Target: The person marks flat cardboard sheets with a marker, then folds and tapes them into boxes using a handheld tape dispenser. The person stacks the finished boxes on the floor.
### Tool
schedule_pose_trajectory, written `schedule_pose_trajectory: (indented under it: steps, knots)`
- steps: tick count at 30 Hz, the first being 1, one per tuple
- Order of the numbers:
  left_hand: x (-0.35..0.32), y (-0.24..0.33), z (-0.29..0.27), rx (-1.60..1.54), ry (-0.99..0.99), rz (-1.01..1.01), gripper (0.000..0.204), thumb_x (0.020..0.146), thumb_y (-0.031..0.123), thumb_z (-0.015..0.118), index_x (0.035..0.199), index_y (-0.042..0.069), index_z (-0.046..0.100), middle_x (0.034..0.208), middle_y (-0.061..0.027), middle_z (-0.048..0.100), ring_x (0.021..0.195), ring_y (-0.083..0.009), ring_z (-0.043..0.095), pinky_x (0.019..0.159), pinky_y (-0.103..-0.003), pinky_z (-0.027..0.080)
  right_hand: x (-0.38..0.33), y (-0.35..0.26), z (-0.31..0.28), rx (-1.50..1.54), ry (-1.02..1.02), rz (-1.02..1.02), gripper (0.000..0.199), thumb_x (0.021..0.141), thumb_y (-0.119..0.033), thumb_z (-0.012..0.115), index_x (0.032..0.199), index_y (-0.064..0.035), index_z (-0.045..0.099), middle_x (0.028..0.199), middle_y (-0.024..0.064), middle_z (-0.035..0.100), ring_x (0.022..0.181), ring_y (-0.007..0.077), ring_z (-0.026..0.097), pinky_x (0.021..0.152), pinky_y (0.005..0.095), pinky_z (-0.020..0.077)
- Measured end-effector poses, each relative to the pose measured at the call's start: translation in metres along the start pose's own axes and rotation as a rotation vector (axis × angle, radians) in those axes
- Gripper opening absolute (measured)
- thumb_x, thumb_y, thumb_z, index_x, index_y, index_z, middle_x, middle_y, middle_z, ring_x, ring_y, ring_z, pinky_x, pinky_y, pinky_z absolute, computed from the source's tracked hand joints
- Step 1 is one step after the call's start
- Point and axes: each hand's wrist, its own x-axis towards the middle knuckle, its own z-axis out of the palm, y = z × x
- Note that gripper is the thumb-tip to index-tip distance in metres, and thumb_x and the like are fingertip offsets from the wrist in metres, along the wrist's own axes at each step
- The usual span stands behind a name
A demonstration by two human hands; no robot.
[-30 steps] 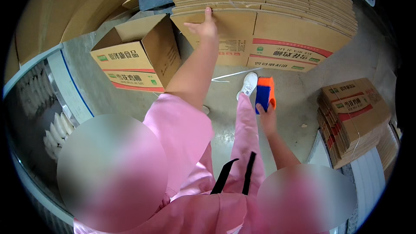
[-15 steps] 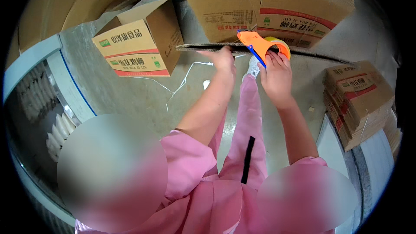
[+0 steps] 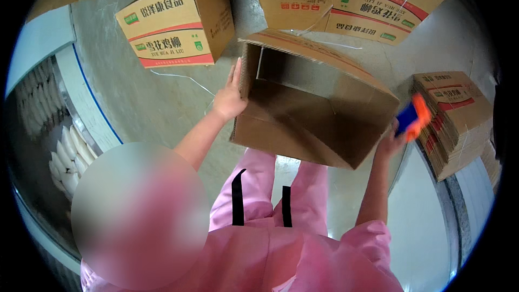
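A: Two hands on one box, head view only. Left hand [image 3: 230,97] lies flat and open against the left wall of the open carton [image 3: 313,103], fingers up along the edge.

B: Right hand?

A: Right hand [image 3: 390,139] is at the carton's right corner, closed round an orange and blue tape dispenser [image 3: 412,118]. Whether it also presses the cardboard, can't tell.

B: Where's the carton?

A: Held in front of the person, above the pink trousers [image 3: 270,194], mouth facing the camera, inside empty.

B: Progress?

A: My read: box is opened into shape; no tape visible on it, so sealing looks undone. Flat carton stack [image 3: 457,113] waits at right, a made-up printed box [image 3: 173,21] sits upper left.

B: Versus half a second ago?

A: Then the piece was seen edge-on, a thin flat line, both hands close together at the dispenser. Now it's squared open and the hands are spread to either side.
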Motion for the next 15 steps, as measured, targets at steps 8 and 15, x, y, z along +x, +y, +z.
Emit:
schedule_pose_trajectory:
  steps: [8,15]
  knots:
    - [0.071,0.021,0.161,0.508,-0.072,0.024,0.123,0.072,0.055,0.08,0.164,0.014,0.009,0.167,-0.0248,-0.009,0.156,-0.0383,-0.005,0.122,-0.061,0.008,-0.058,0.017,0.04,0.075,0.245,0.459,0.051,0.104,-0.038,0.055,0.121,0.0102,0.056,0.111,0.0329,0.065,0.093,0.0428,0.06,0.085,0.0464,0.0474]
    - [0.019,-0.016,0.152,0.25,-0.241,0.233,0.12,0.071,0.054,0.082,0.162,0.011,0.016,0.167,-0.0223,0.012,0.156,-0.0361,0.009,0.122,-0.063,0.008,-0.087,-0.009,0.076,0.358,0.139,0.579,0.053,0.104,-0.035,0.056,0.134,0.0084,0.05,0.125,0.026,0.061,0.112,0.035,0.06,0.1,0.0433,0.0443]
